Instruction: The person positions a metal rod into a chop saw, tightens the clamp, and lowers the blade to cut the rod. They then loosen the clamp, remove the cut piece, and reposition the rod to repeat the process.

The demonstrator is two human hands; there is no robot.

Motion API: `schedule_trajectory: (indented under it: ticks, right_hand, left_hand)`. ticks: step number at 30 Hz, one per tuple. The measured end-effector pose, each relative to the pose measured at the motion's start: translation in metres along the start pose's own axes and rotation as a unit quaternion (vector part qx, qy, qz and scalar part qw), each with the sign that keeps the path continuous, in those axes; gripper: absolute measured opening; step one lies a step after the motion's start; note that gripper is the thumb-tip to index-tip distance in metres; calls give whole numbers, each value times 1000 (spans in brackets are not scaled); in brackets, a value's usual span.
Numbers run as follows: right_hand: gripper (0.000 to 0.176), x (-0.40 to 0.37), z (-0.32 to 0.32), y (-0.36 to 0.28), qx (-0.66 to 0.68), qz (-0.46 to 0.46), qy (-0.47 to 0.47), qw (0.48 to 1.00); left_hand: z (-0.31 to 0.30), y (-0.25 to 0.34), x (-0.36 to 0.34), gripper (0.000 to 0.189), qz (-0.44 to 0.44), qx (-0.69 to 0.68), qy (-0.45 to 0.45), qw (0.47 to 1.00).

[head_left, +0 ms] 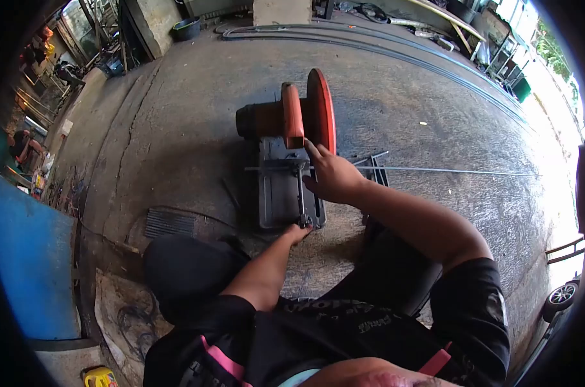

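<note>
An orange-red cut-off saw (292,113) stands on the floor in front of me, its round blade guard (326,116) on the right and its dark motor on the left. A long thin metal bar (434,170) lies across the saw's base (276,203), running far out to the right. My left hand (297,233) is closed around the crank end of the vise screw (301,197) at the near edge of the base. Over the bar, my right hand (334,174) has its fingers stretched toward the saw's red arm, fingertips right at its lower end, thumb apart.
A dark metal stand (377,169) is under the bar, right of the saw. A ribbed grate (170,222) lies at left, near a blue panel (31,258). Long metal bars (395,55) stretch across the back floor. A person (28,148) sits at far left.
</note>
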State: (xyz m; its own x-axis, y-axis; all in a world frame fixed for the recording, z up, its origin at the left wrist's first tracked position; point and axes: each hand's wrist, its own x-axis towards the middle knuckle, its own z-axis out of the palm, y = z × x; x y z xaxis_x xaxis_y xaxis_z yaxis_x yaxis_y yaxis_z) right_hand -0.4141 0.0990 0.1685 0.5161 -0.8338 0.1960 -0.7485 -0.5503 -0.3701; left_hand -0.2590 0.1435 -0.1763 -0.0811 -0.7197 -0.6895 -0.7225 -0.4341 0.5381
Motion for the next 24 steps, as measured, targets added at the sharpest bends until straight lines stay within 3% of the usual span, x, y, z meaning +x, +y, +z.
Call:
schedule_trajectory:
  ticks: [2,3,5,9,13,15,17,18,24]
  right_hand:
    - [47,-15,-1,-2,-65,68,-155,983]
    - [47,-17,5,2,-59,68,-162,983]
    - [50,-16,28,18,-142,-24,-333,932]
    - [52,-23,59,23,-47,-109,-375,920]
    - [49,-21,61,18,-116,-61,-457,880]
    - [46,-25,79,26,-116,-90,-450,881]
    - [40,-24,98,34,-137,-150,-440,875]
    - [39,-26,103,37,-121,-141,-432,883]
    - [40,-22,91,25,-123,-113,-468,868]
  left_hand:
    - [-4,3,4,78,-40,24,-47,998]
    - [-6,9,-2,78,-48,22,-51,997]
    - [-6,19,-14,77,-41,49,13,998]
    - [2,14,-6,76,1,54,43,998]
    - [1,15,-7,71,-9,91,56,994]
    - [-6,28,-19,70,-51,90,42,994]
    - [12,-2,23,63,34,105,63,992]
    - [0,23,-9,62,3,100,68,993]
    - [19,5,16,69,-54,106,83,989]
